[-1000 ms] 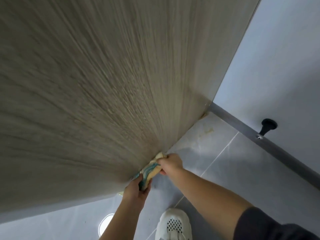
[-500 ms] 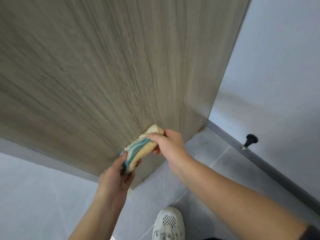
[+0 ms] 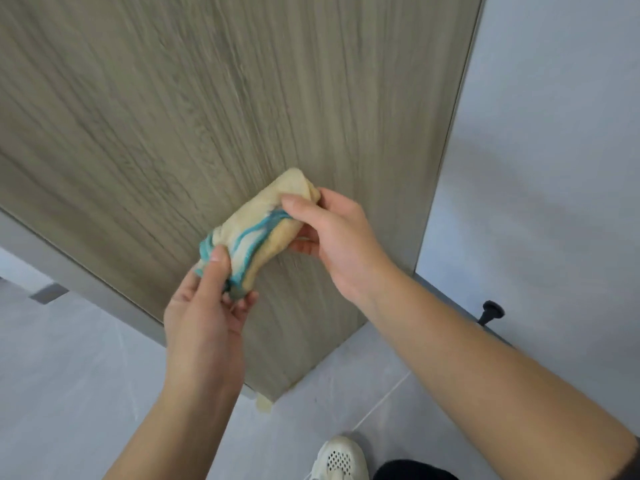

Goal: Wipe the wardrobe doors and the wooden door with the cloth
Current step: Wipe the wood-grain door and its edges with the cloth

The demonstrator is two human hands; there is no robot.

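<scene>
Head view | both hands' grip closed on cloth (image 3: 258, 226) | raised higher up wooden door (image 3: 242, 98) than before

You stand on a pale grey tiled floor (image 3: 363, 386); your white perforated shoe (image 3: 341, 460) rests on it, and a black round-headed doorstop (image 3: 490, 313) sits by the wall's base.

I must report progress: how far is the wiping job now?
Done: cannot tell; the wooden door shows no clear wiped area. In hand: the left hand and right hand grip the bunched cloth by its ends in front of the door, apparently refolding it. Left: the wardrobe doors, which are out of view.
</scene>
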